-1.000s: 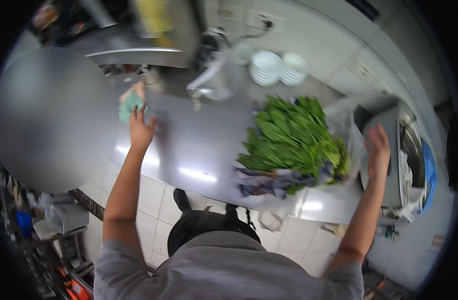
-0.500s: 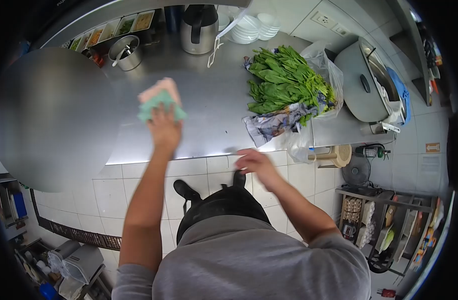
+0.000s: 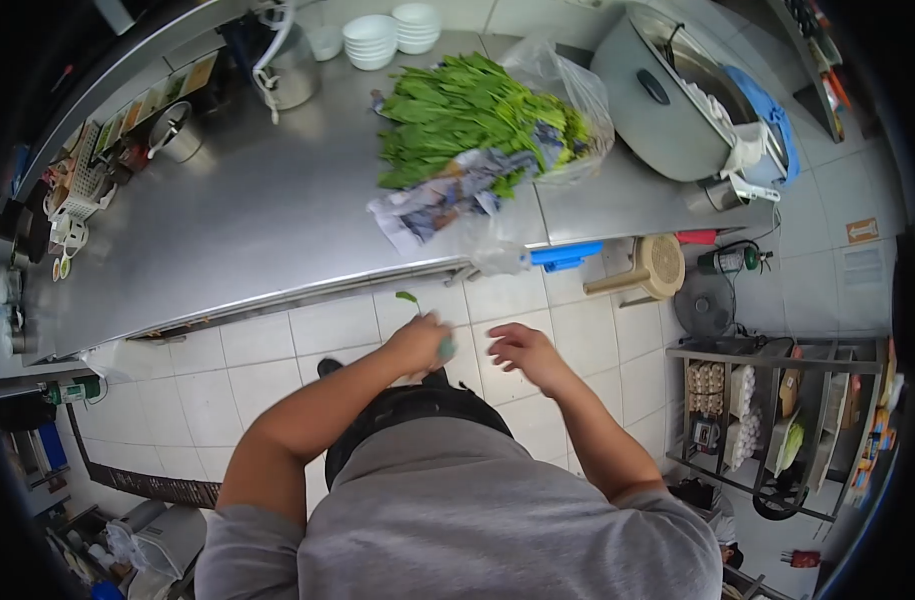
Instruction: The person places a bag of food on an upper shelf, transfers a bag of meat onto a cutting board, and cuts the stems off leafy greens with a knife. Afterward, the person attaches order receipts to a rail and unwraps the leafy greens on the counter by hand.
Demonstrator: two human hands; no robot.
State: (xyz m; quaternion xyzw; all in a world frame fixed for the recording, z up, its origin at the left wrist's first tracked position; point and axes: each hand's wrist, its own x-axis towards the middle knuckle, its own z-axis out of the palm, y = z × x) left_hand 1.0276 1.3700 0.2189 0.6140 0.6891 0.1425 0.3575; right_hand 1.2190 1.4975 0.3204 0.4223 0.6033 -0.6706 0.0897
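Note:
My left hand [image 3: 418,345] is closed in front of my waist, below the counter's front edge. A bit of green cloth [image 3: 447,347] shows at its fingers; the rest of the cloth is hidden in the fist. Just above this hand is a small green leaf [image 3: 407,296], and I cannot tell whether it is falling or lying on the floor. My right hand [image 3: 526,355] hovers to the right, empty, with its fingers apart and loosely bent. On the steel counter [image 3: 248,210] lies a large heap of leafy greens [image 3: 458,120], partly on crumpled printed paper [image 3: 428,205].
A clear plastic bag [image 3: 578,90] touches the greens, and a big grey pot [image 3: 628,100] stands right of them. White bowls [image 3: 370,45] are stacked at the back. Beneath the counter's right part are a beige stool [image 3: 662,265] and a fan [image 3: 705,302].
My left hand has come off the counter, bringing the cloth toward my waist, bunched up. My right hand has shifted slightly right and down. The view has turned, and a leaf now shows over the floor.

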